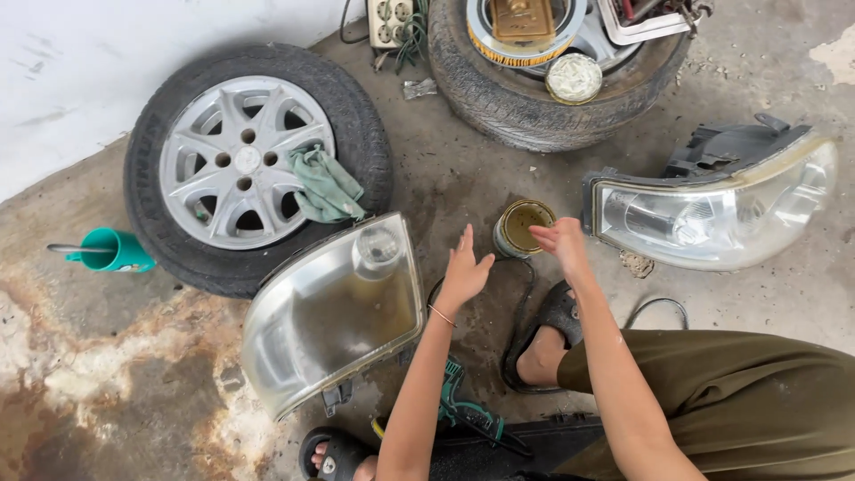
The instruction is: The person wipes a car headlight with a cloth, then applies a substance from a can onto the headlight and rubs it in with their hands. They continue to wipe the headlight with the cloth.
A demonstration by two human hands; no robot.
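left hand (464, 270) spread flat, holding nothing | right hand (561, 241) loosely curled beside small round open tin can (522, 226) | can upright, mouth up

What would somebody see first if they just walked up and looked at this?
Probably the two big clear plastic car headlights: a yellowed one leaning against the black tyre with a silver wheel on the left, and a cleaner one lying at right. Between them, the left hand and right hand hover, fingers spread, by a small open round tin on the stained concrete floor.
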